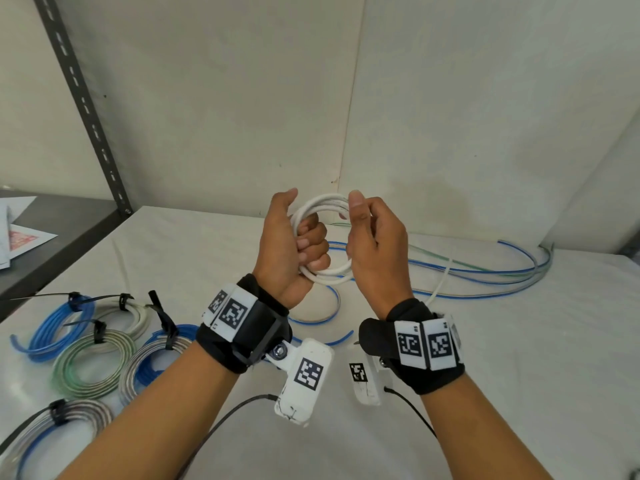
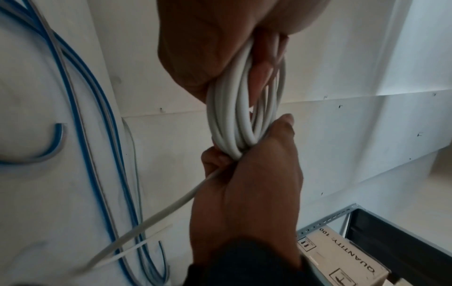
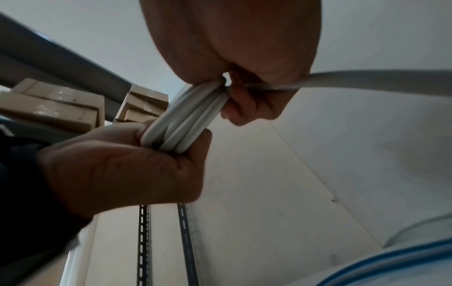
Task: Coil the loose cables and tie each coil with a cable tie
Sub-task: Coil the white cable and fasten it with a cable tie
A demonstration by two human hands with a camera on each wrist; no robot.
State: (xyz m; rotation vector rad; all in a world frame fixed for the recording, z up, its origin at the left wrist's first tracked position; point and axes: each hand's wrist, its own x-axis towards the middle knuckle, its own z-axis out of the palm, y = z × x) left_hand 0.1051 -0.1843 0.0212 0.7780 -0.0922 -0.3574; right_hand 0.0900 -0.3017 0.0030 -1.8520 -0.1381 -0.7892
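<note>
A white cable coil [image 1: 322,206] is held up above the table between both hands. My left hand [image 1: 294,244] grips its left side, fingers curled through the loops [image 2: 232,116]. My right hand [image 1: 370,237] pinches the coil's right side [image 3: 186,120], and the cable's loose tail [image 3: 379,79] runs out from under its fingers. The tail [image 1: 441,282] drops to the table on the right. Loose blue cables [image 1: 485,271] lie on the table behind the hands.
Several tied coils, blue [image 1: 59,327], green [image 1: 93,365] and grey [image 1: 69,420], lie at the front left with black cable ties [image 1: 98,330] on them. A slotted metal shelf post [image 1: 86,109] stands at the left. Cardboard boxes [image 2: 342,257] sit on a shelf.
</note>
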